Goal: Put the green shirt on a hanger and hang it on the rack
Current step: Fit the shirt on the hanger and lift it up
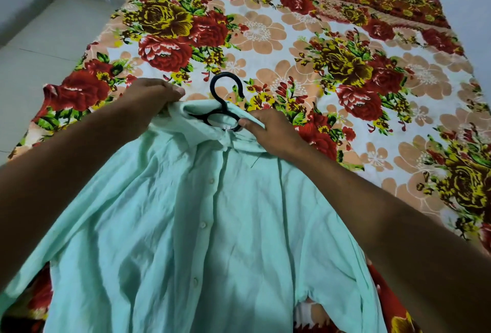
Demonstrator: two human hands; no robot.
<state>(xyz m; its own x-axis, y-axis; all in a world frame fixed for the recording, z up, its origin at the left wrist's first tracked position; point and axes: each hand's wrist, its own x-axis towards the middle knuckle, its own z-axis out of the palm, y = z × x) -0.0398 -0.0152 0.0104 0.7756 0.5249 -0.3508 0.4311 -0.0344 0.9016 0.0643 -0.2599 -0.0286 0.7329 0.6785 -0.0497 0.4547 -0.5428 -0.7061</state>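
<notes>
Lying button-side up on the floral bedsheet [345, 40], the mint-green shirt [202, 226] spreads nearest the camera. At its collar, the left hand [148, 96] grips bunched fabric and the right hand [268, 130] pinches the collar beside the black hanger [225, 104], whose hook pokes out beyond.

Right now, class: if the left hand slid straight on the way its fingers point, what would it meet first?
Probably the black hanger's hook, just beyond the left hand gripping the green shirt; depth is uncertain.
</notes>
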